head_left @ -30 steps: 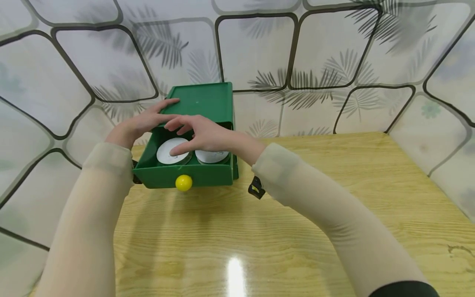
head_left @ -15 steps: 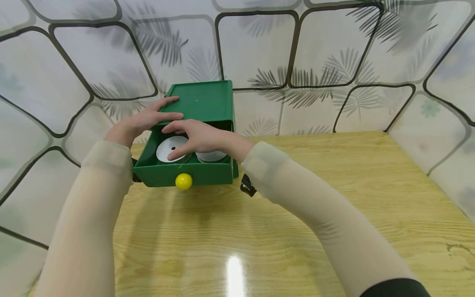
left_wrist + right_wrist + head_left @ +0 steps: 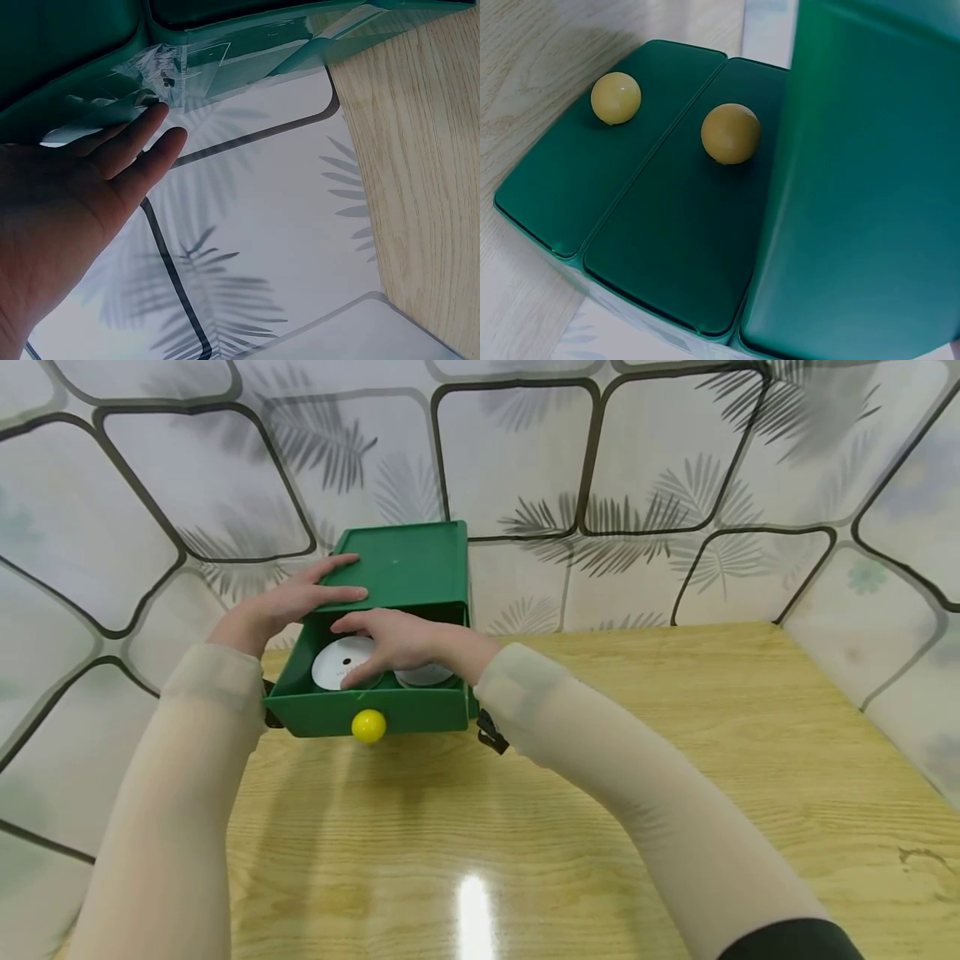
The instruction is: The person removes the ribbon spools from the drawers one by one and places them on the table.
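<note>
We see a wooden table [image 3: 600,785] and, on its far left, a green cabinet [image 3: 397,564] with a drawer [image 3: 427,717] pulled out nearward. The left hand [image 3: 288,599] rests on the cabinet's left edge, fingers spread. The right hand [image 3: 401,639], thumb and fingers apart, is over the drawer's left white disc [image 3: 333,664]; we cannot tell whether they touch. The right white disc [image 3: 424,676] lies beside it. The yellow knob [image 3: 369,726] faces near.

On one desk [image 3: 405,843], one green cabinet [image 3: 397,564], three drawers [image 3: 427,718], three yellow knobs [image 3: 369,726] and two white discs [image 3: 335,669] are seen.
</note>
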